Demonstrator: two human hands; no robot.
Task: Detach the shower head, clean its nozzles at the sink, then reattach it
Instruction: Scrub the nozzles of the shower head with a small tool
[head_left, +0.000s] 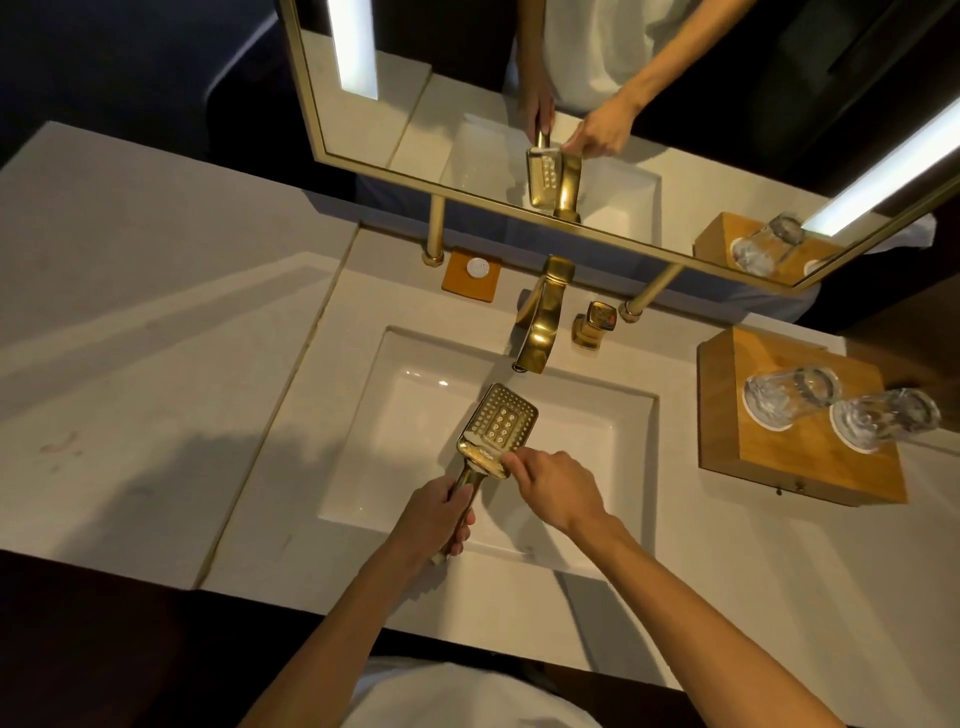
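Two bare forearms reach up from the bottom of the head view, over a white shirt and the dark front edge of the vanity. The left hand is wrapped around the handle of a gold shower head, fingers curled closed on it, thumb along the top. The right hand comes in from the right; its thumb and forefinger are pinched together against the neck of the shower head, where the handle widens into the face, while the other fingers are folded in. Whether they grip something small there cannot be told.

The shower head is held above the white rectangular sink basin, nozzle face turned up toward the camera and tilted away, its far end pointing toward the gold faucet. The square face shows rows of small nozzles around a central block of larger ones.

Just right of the faucet stands a gold square tap handle. Behind and left of the faucet lies a small brown square coaster with a white round item on it. On the pale countertop to the right of the basin sits a wooden tray holding two clear drinking glasses, set upside down on white discs. A gold-framed mirror above the counter reflects the hands, the shower head and the tray.
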